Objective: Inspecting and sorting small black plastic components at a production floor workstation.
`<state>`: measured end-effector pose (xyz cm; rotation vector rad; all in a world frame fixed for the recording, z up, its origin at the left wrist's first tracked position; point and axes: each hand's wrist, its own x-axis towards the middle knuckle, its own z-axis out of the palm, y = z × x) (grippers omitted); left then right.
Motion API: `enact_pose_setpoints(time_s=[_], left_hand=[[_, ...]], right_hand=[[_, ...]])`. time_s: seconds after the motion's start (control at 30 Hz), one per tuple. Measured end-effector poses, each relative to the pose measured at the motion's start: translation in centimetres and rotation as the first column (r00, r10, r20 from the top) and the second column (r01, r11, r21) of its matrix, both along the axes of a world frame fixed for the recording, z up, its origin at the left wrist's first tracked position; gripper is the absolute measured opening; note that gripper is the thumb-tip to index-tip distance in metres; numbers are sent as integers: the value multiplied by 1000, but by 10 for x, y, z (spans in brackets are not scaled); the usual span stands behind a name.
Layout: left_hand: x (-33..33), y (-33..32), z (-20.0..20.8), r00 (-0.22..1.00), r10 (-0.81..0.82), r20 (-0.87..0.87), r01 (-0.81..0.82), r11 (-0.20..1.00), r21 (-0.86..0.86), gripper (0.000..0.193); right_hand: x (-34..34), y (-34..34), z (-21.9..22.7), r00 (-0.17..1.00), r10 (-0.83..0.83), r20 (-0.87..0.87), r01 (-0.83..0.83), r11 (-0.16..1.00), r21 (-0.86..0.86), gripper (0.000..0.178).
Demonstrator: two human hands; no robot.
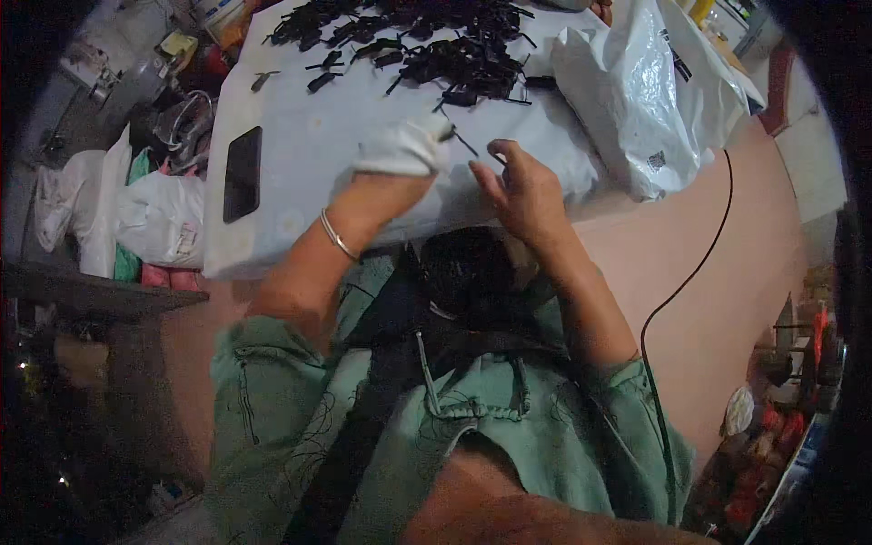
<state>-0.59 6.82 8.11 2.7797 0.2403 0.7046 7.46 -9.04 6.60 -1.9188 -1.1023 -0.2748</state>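
Note:
My left hand point(401, 148), in a white glove, is over the near part of the white-covered table point(300, 173). Its fingers are closed at the end of a small black piece with a thin stem point(464, 142), which points toward my right hand. Motion blurs the glove a little. My bare right hand point(530, 193) hovers just to the right, thumb and forefinger apart, close to the stem's tip but not visibly touching it. Beyond both hands lies a large heap of similar small black pieces point(463, 64), several of them scattered loose at its left edge.
A dark phone point(242, 174) lies at the table's left. On the right stands a large white plastic bag point(627, 100). A black cable point(690, 277) hangs down past the right side. White bags point(163, 218) fill a shelf at the left. A person's fingers point(602, 11) show at the far edge.

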Motion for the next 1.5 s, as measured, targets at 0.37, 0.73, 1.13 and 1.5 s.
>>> enact_pose_setpoints(time_s=[0.37,0.73,1.13,1.5], left_hand=[[-45,-56,21,877,35,479,383,551,-741,20],[-60,-71,13,939,-62,338,330,441,-835,20],[-65,-74,16,964,-108,244,257,627,-735,25],[-57,-80,8,908,-100,406,309,814,-491,18]], right_hand=[[-37,-15,7,606,401,-687,-297,915,273,21],[-42,-25,29,975,222,-17,-218,967,134,17],[-42,-31,33,847,371,-380,-373,925,72,22],[-37,-27,12,778,368,-510,-353,927,130,24]])
